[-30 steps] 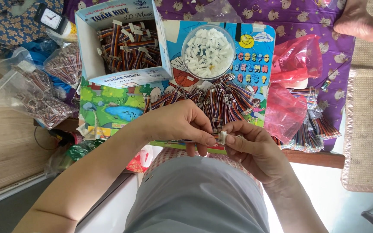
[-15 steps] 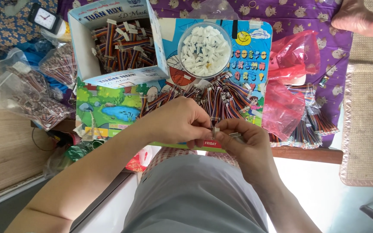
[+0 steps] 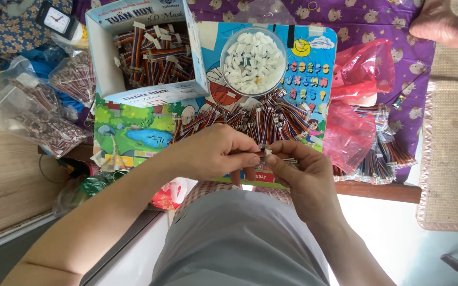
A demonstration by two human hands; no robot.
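- Head view: left hand [image 3: 216,153] and right hand [image 3: 300,172] meet fingertip to fingertip, fingers pinched narrow on a small wire piece [image 3: 275,158] held between them.
- Step, as judged: seating the piece's end; next calls for a steady, aligned push.
- Beyond the fingers: wire heap [image 3: 261,116], bowl of white connectors [image 3: 254,61].

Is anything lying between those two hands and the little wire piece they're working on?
Nothing visible does. The left hand and right hand already pinch the small wire piece between their fingers, above the pile of coloured wires; exactly how it is gripped is too small to tell.
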